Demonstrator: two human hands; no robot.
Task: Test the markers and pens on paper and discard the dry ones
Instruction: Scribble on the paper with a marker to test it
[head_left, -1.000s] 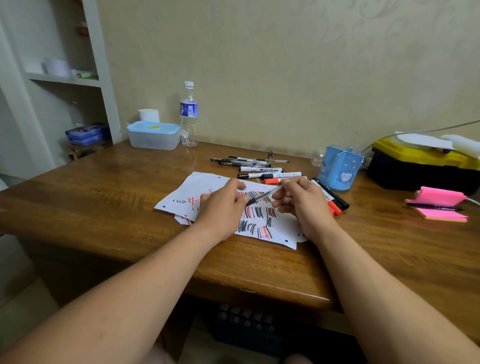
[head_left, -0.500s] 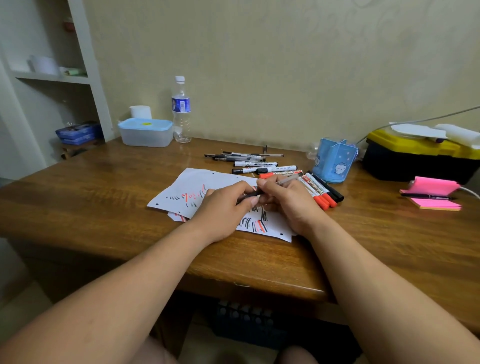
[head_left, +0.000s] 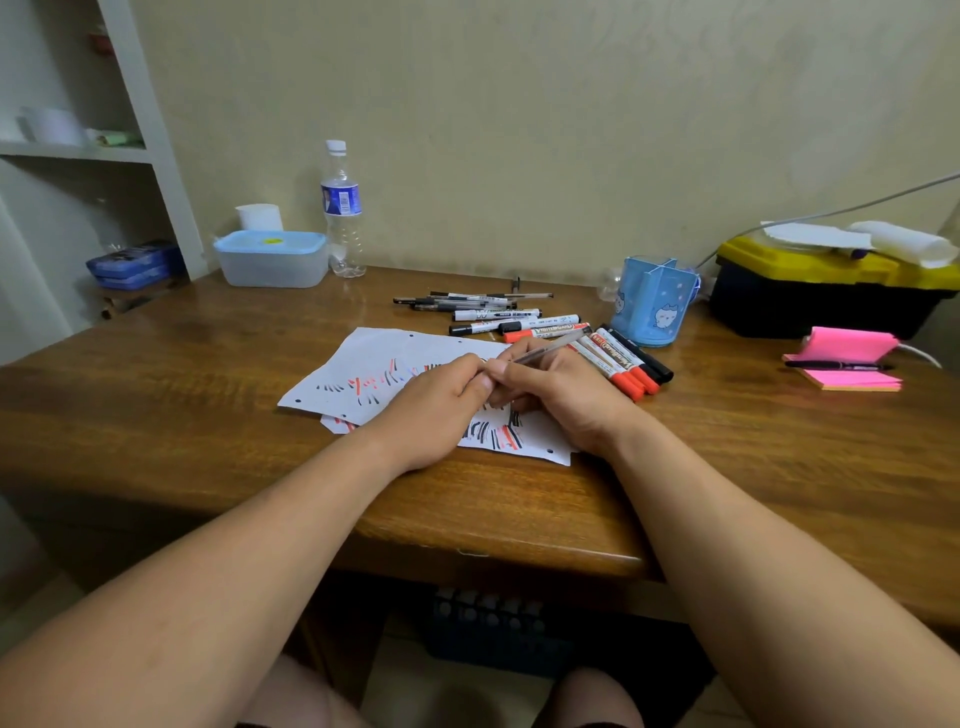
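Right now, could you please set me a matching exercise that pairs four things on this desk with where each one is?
Things:
1. water bottle
2. blue pen holder
3. pink sticky note pad
4. clear pen

Places:
a. gripped by the left hand and right hand above the scribbled paper
b. next to the blue-lidded container, by the wall
c. under a black pen, far right
d. between the red markers and the yellow-lidded toolbox

Pairs: 1-b, 2-d, 3-c, 4-a
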